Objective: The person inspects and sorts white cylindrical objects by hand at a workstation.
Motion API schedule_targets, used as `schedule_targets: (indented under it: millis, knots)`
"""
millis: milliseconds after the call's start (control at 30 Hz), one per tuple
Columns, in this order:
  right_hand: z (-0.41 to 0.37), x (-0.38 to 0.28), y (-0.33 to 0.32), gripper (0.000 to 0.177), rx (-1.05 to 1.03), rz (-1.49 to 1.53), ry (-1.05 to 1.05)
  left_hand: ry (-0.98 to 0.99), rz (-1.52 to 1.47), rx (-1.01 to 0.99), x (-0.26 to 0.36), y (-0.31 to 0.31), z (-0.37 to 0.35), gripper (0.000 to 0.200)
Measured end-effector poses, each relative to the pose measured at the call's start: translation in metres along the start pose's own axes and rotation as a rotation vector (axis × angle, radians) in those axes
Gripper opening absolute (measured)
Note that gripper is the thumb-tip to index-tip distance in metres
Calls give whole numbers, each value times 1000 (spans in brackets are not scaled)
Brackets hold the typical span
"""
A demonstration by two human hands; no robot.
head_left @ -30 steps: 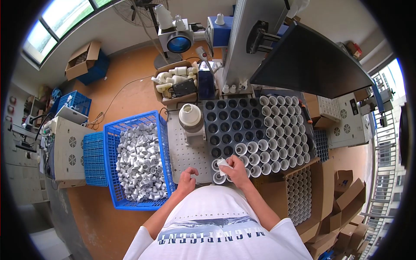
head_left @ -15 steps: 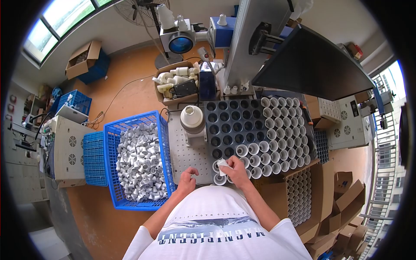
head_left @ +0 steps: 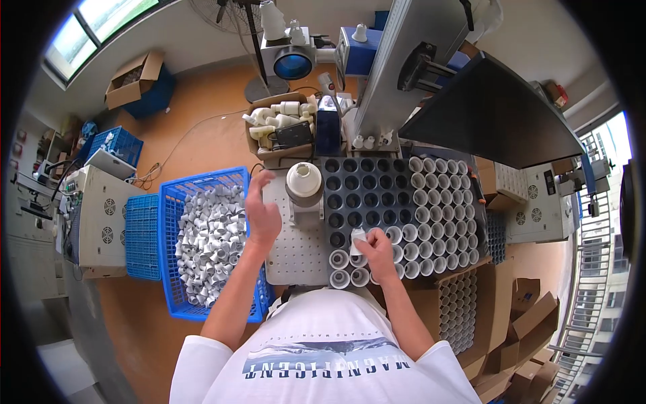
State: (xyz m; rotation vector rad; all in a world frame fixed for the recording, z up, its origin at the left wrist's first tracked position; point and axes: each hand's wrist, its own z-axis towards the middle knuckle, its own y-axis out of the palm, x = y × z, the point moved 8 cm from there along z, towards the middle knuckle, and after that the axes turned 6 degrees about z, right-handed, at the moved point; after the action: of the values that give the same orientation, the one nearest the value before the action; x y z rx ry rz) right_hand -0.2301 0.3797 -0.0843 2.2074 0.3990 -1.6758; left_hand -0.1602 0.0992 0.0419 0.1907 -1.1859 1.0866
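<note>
My right hand point(head_left: 378, 254) grips a white cup-shaped part point(head_left: 357, 241) over the lower left of the black tray point(head_left: 342, 210). White cups point(head_left: 437, 214) fill the tray's right columns and its lower rows, while dark holes show at its upper left. My left hand point(head_left: 262, 214) is raised with its fingers apart, between the blue basket and the white part on the fixture point(head_left: 303, 180). Nothing shows in that hand. Many loose white parts point(head_left: 210, 236) lie heaped in the blue basket point(head_left: 166, 269).
A perforated metal plate point(head_left: 289, 259) lies left of the tray. Behind it stand a cardboard box of white fittings point(head_left: 256, 145) and a machine head with a blue lens point(head_left: 293, 64). A black monitor point(head_left: 494, 114) overhangs the back right. Open cardboard boxes point(head_left: 535, 316) stand at the lower right.
My left hand has moved up and left, from the plate's lower edge to near the fixture, and its fingers have spread. My right hand has shifted slightly up and right with the white part.
</note>
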Motion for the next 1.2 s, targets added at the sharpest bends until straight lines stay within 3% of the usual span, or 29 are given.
schedule_targets:
  millis: [33,100,133,200,267,367,400,467,533,667,800,900,1033,1200]
  knots:
    - [13,-29,7,34,9,49,-69,81,-26,31,25,9,23,43]
    - [31,-79,34,32,-9,220,-237,-99,-303,-294,19,55,36,25]
    - [38,-100,53,31,-47,330,-337,-58,-287,-263,25,47,38,23]
    - [50,-125,86,30,-97,289,-500,27,-250,-203,42,27,47,21]
    - [53,-137,118,30,-139,181,-604,67,-265,-21,40,-24,46,20]
    - [56,-129,138,32,-143,-102,-749,0,9,177,-22,-114,29,22]
    - [56,-126,142,32,-137,-189,-796,-105,106,194,-78,-145,15,26]
    - [60,-122,147,34,-147,-154,-804,-121,249,436,-133,-205,-28,29]
    - [61,-118,148,34,-138,-137,-794,-229,260,463,-167,-229,-75,31]
    - [57,-117,145,33,-116,-143,-772,-463,155,193,-185,-157,-143,34]
    - [43,-113,127,26,-47,-242,-823,-345,68,-60,-142,-75,-172,34]
    - [25,-86,72,24,22,-477,-702,-392,31,-118,-132,-63,-178,33]
    - [16,-25,-17,52,64,-1084,-346,-431,45,-218,-135,-59,-187,31]
    - [11,2,-30,56,10,-1342,-410,-389,70,-335,-134,-33,-191,31]
